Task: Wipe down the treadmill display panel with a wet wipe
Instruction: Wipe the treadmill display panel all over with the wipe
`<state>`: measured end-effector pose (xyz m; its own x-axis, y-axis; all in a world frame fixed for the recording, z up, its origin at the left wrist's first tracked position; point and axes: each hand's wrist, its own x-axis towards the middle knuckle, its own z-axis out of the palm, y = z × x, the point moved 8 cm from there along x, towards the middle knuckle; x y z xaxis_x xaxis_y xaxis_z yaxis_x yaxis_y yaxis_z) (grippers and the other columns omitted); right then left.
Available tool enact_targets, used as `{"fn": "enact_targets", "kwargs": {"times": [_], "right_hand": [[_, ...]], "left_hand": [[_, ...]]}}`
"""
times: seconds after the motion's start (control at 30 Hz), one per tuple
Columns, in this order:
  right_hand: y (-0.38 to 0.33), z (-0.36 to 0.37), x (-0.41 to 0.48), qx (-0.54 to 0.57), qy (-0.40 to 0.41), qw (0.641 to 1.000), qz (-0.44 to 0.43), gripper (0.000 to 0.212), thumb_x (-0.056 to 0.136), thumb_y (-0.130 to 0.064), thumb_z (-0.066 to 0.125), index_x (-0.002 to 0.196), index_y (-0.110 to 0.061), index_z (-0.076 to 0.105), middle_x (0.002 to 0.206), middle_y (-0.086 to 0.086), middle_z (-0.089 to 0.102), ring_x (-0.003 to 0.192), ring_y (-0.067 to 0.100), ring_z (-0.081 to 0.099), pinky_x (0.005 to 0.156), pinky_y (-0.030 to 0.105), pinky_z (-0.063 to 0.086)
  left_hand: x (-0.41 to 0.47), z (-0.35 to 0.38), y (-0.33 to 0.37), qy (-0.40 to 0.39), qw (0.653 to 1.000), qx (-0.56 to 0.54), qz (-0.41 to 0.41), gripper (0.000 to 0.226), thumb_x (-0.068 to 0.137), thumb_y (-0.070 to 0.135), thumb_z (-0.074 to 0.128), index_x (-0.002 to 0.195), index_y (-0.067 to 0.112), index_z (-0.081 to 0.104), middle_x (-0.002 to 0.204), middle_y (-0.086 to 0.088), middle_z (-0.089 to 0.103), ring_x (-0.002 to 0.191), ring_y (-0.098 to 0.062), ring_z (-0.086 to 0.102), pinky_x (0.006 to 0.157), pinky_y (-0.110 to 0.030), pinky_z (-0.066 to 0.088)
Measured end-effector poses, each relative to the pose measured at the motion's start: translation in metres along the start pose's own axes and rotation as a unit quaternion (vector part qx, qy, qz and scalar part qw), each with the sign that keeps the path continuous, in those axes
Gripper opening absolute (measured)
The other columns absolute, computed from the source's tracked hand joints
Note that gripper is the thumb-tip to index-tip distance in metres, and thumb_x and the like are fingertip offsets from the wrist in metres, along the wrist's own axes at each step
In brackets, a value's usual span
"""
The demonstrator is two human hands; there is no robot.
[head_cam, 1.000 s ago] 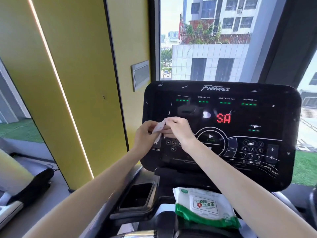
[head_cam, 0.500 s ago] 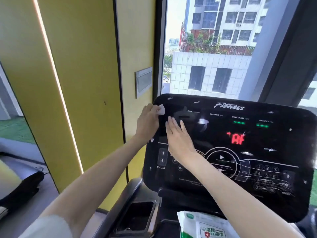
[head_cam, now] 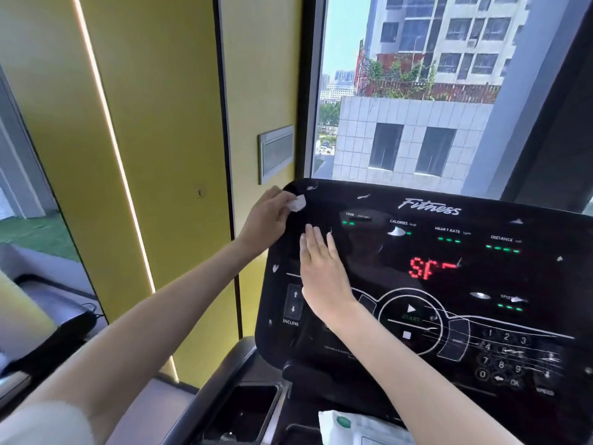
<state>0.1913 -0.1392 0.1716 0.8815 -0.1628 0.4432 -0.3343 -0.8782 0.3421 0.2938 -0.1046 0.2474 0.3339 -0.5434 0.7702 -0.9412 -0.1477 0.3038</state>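
The black treadmill display panel (head_cam: 481,277) fills the right half of the view, with red lit letters and white smears and specks on it. My left hand (head_cam: 266,220) is at the panel's upper left corner, shut on a small folded white wet wipe (head_cam: 296,203) that touches the panel edge. My right hand (head_cam: 321,271) lies flat on the panel's left part, fingers together and extended, above the incline buttons, holding nothing.
A white and green wet wipe pack (head_cam: 359,428) lies on the console shelf below the panel. A black cup holder (head_cam: 244,412) sits to its left. A yellow wall (head_cam: 160,155) stands on the left, a window (head_cam: 417,91) behind the panel.
Both hands rose from the panel's middle left to its upper left. The right hand let go of the wipe and flattened on the panel. The view tilted up.
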Motion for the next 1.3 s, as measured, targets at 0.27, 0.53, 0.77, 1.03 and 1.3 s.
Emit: {"fn": "enact_targets", "kwargs": {"times": [0.27, 0.53, 0.77, 1.03, 1.3], "right_hand": [[-0.001, 0.001, 0.0, 0.062, -0.003, 0.998, 0.029, 0.078, 0.086, -0.015, 0.049, 0.145, 0.005, 0.002, 0.154, 0.023, -0.004, 0.143, 0.032, -0.006, 0.116, 0.046, -0.005], [-0.008, 0.006, 0.002, 0.061, 0.027, 0.995, 0.07, 0.074, 0.085, -0.007, 0.044, 0.144, 0.007, 0.004, 0.154, 0.024, -0.001, 0.143, 0.034, -0.003, 0.117, 0.045, -0.003], [-0.007, 0.001, 0.0, 0.084, 0.048, 0.993, 0.072, 0.07, 0.08, 0.002, 0.044, 0.143, 0.007, 0.014, 0.154, 0.023, 0.008, 0.143, 0.032, 0.005, 0.117, 0.044, 0.001], [-0.004, -0.001, -0.002, 0.1, 0.047, 0.992, 0.055, 0.073, 0.078, 0.009, 0.045, 0.144, 0.005, 0.015, 0.155, 0.019, 0.007, 0.144, 0.028, 0.004, 0.118, 0.04, -0.001], [0.0, 0.002, -0.003, 0.06, 0.024, 0.997, 0.032, 0.079, 0.078, 0.006, 0.045, 0.146, 0.002, 0.006, 0.156, 0.017, -0.003, 0.144, 0.024, -0.005, 0.117, 0.038, -0.007]], "left_hand": [[-0.018, 0.004, 0.001, -0.105, 0.992, -0.015, 0.075, 0.02, 0.086, -0.006, 0.056, 0.102, 0.0, 0.064, 0.095, -0.01, 0.053, 0.085, -0.019, 0.052, 0.076, -0.02, 0.04], [-0.05, -0.001, -0.002, -0.116, 0.987, -0.037, 0.103, 0.021, 0.084, -0.01, 0.058, 0.098, 0.0, 0.07, 0.09, -0.017, 0.059, 0.082, -0.027, 0.058, 0.074, -0.033, 0.049], [-0.029, -0.01, -0.01, -0.09, 0.988, -0.03, 0.124, 0.021, 0.084, -0.01, 0.057, 0.099, 0.0, 0.069, 0.09, -0.019, 0.056, 0.082, -0.03, 0.056, 0.072, -0.035, 0.05], [-0.031, -0.015, -0.021, -0.064, 0.99, -0.03, 0.12, 0.024, 0.083, -0.011, 0.057, 0.097, 0.003, 0.07, 0.086, -0.014, 0.053, 0.076, -0.027, 0.054, 0.066, -0.044, 0.049], [-0.043, -0.013, -0.021, -0.03, 0.995, -0.058, 0.069, 0.024, 0.081, -0.011, 0.06, 0.097, 0.002, 0.072, 0.085, -0.016, 0.056, 0.074, -0.027, 0.056, 0.064, -0.039, 0.051]]}}
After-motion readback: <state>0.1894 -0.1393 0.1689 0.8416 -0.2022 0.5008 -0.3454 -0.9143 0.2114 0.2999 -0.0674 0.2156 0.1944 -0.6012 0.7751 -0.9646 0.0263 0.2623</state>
